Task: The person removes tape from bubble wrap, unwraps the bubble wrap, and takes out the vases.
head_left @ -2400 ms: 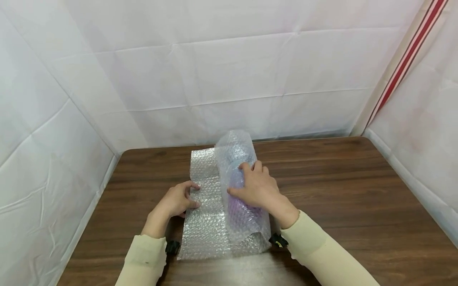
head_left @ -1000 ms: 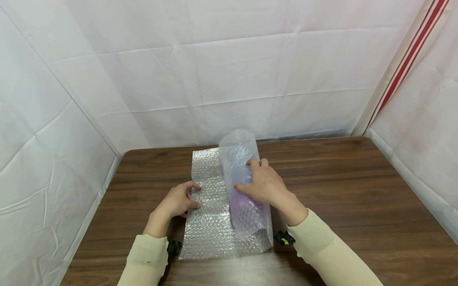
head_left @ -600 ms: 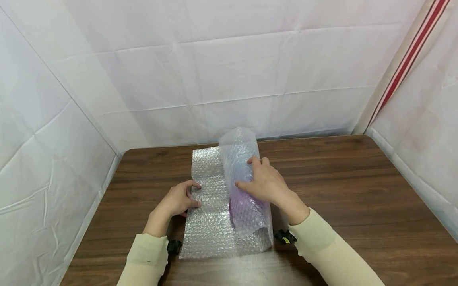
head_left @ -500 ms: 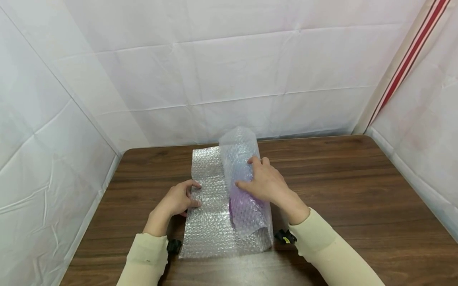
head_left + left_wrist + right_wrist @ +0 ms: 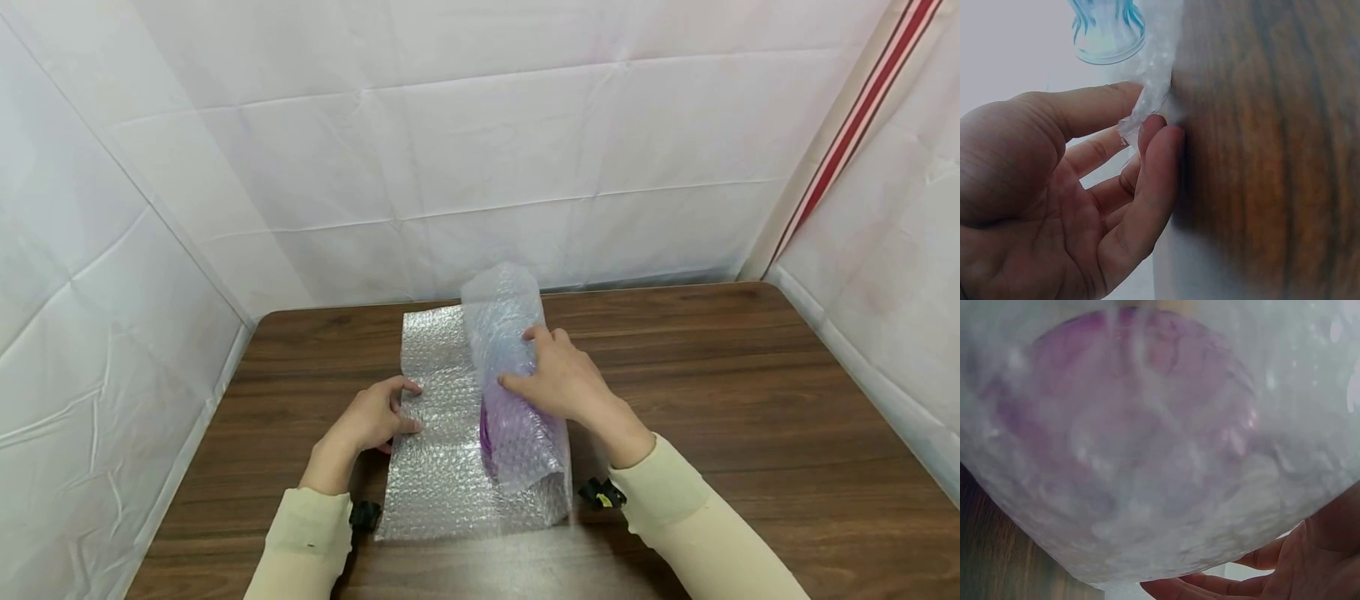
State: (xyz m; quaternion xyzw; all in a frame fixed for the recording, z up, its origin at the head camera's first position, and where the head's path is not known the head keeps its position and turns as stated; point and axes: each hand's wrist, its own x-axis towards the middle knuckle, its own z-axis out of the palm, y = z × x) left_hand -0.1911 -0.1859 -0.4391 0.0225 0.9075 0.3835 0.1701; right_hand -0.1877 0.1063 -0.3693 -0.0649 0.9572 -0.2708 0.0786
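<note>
The left hand's (image 5: 372, 417) fingers pinch the left edge of a clear bubble-wrap sheet (image 5: 438, 483) on the brown wood-grain bench (image 5: 712, 417). The right hand's (image 5: 562, 379) fingers spread wide, holding the translucent blue-to-purple vase (image 5: 487, 437) through wrap at right. Gentle, even pressure should give a snug roll. Only the left wrist view clearly shows the vase's fluted blue end.

Bubble wrap (image 5: 435, 479): clear plastic film, glossy, pebbled with raised cells. Vase-like vessel (image 5: 1110, 34): transparent, apparently glass, smooth and shiny. Tabletop (image 5: 750, 408): wood-grained, looks smooth, satin sheen near front edge. Wall sheeting (image 5: 487, 142): cloth-like, matt, creased along folds. Sleeves (image 5: 663, 492): soft-looking cloth, matt.
</note>
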